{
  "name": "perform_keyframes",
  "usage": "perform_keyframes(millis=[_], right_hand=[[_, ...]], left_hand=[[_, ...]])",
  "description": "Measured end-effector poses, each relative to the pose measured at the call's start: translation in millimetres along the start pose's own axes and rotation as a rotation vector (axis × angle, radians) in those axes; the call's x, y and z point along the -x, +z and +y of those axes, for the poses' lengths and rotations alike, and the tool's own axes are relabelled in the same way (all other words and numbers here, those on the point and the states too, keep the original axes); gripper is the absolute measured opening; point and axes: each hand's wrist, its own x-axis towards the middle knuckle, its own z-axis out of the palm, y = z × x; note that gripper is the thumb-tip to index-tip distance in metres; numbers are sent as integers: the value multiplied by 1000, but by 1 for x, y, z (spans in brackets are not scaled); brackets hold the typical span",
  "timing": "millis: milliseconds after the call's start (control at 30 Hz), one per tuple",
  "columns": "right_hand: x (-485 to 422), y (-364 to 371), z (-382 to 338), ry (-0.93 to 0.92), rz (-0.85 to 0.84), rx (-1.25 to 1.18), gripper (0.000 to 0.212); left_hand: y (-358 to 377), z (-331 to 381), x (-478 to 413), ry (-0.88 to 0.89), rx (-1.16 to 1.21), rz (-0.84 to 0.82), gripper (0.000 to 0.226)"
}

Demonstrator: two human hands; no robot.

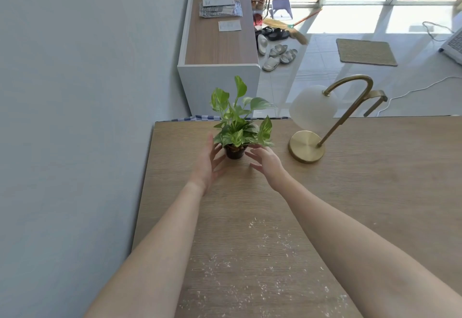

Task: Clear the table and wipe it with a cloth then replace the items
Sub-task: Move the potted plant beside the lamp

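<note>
A small green plant in a dark pot (235,152) stands near the far left edge of the wooden table (375,192). My left hand (210,165) is just left of the pot, fingers spread and straight, close to it or lightly touching. My right hand (266,160) hovers to the right of the pot with fingers loosely extended toward it. Neither hand grips the pot. A brass lamp with a white globe shade (306,146) stands to the right of the plant. White crumbs (250,280) lie scattered on the near part of the table.
A grey wall (75,117) runs along the table's left side. A blue checked cloth (200,117) peeks over the table's far edge. Beyond it stands a long low cabinet (220,47) with papers and small plants. Shoes, a broom and a doormat lie on the floor.
</note>
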Motion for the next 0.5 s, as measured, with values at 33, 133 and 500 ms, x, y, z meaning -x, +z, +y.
perform_keyframes(millis=[33,133,500], right_hand=[[-1,-1,3,5,8,-15,24],[-1,-1,8,-1,-13,-8,26],[47,-40,12,-131,-26,223,50]], left_hand=[[-1,0,1,-1,-4,-7,107],[-2,-1,2,-14,-33,0,93],[-14,-15,53,208,-366,157,54]])
